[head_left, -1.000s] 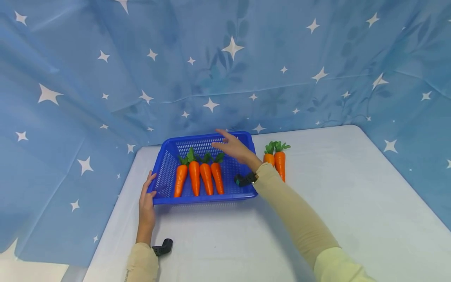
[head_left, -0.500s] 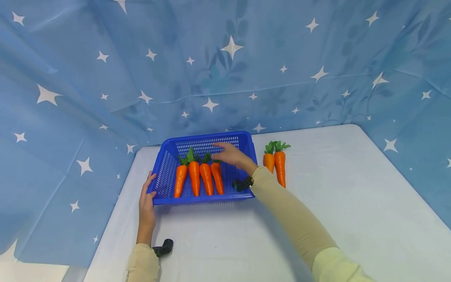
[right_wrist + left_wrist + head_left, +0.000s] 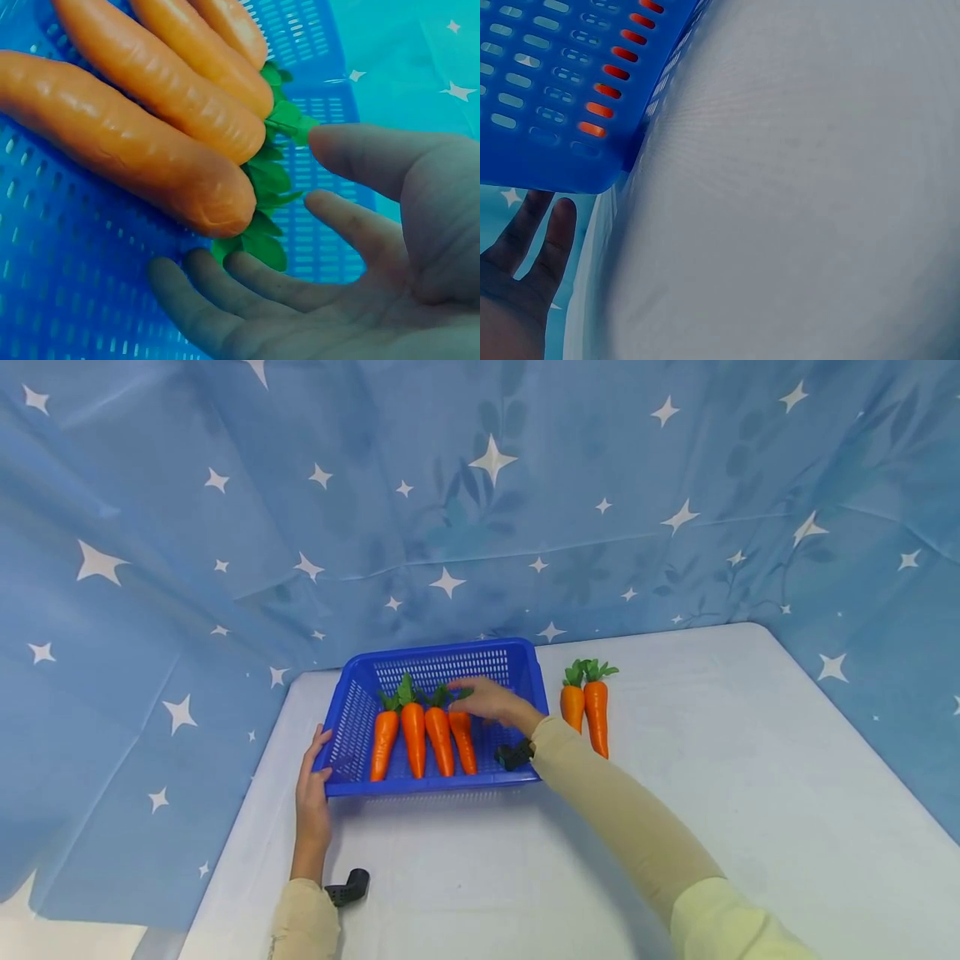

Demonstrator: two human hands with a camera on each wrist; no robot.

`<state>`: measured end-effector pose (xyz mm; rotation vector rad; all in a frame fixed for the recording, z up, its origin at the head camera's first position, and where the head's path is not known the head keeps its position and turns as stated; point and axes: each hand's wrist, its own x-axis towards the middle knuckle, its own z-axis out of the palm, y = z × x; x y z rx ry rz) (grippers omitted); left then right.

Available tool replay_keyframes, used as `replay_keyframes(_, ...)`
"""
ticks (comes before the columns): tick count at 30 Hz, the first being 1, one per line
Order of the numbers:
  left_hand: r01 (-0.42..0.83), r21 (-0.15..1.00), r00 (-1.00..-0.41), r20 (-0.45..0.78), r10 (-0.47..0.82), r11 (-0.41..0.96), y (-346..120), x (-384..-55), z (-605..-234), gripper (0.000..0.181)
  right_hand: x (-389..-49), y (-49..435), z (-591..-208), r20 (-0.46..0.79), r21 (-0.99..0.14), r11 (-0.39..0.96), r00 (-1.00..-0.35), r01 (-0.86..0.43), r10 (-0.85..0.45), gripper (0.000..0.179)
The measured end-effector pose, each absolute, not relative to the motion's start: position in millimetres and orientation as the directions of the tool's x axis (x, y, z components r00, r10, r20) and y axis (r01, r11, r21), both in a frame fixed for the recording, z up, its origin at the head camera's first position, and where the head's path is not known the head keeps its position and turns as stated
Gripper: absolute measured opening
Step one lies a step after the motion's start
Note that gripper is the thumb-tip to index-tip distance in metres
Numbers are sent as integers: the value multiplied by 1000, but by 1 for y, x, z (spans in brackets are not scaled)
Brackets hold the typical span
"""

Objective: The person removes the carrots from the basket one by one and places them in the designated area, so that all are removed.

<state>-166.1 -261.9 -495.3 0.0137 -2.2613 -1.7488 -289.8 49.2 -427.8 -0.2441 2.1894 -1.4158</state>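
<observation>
A blue plastic basket (image 3: 442, 782) holds several orange carrots with green leafy tops, lying side by side. My left hand (image 3: 312, 793) touches the basket at its front left corner, thumb and forefinger at the rim. In the left wrist view, the visible fingers (image 3: 559, 232) are straight beside the basket's wall (image 3: 525, 169). My right hand (image 3: 491, 703) reaches inside over the leafy top of the rightmost carrot (image 3: 463, 745). Its fingers are spread around the leaves (image 3: 262, 251) in the right wrist view, with the thumb near another leafy top (image 3: 289, 120).
Two more carrots (image 3: 596, 714) lie on the white table (image 3: 720, 760) just right of the basket, partly behind the right forearm. A blue star-patterned cloth (image 3: 480, 552) hangs at the back and sides. Black wrist mounts (image 3: 349, 888) sit on both arms.
My right hand has lowered from above the back of the basket toward the rightmost carrot's leaves. The left hand, the basket and the carrots have stayed in place.
</observation>
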Motion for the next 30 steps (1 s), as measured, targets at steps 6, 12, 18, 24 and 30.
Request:
replay_keyframes(6, 171, 947, -959, 223, -175, 271, -263, -169, -496, 63, -291, 48, -432, -354, -893, 418, -833, 166, -426, 57)
replay_keyframes(12, 159, 948, -959, 215, -186, 276, -262, -170, -497, 63, -293, 48, -435, -389, -884, 425, -810, 194, -439, 56)
replay_keyframes(18, 165, 951, -958, 217, -187, 262, -262, -169, -497, 64, -296, 46, -436, -429, -875, 427, -777, 230, -461, 62)
replay_keyframes(24, 171, 950, -957, 223, -184, 262, -262, -169, -496, 64, -296, 45, -436, -463, -860, 450, -736, 240, -494, 70)
replay_keyframes(30, 179, 957, -955, 225, -195, 227, -260, -169, -496, 64, -294, 45, -435, -474, -833, 515, -740, 201, -477, 68)
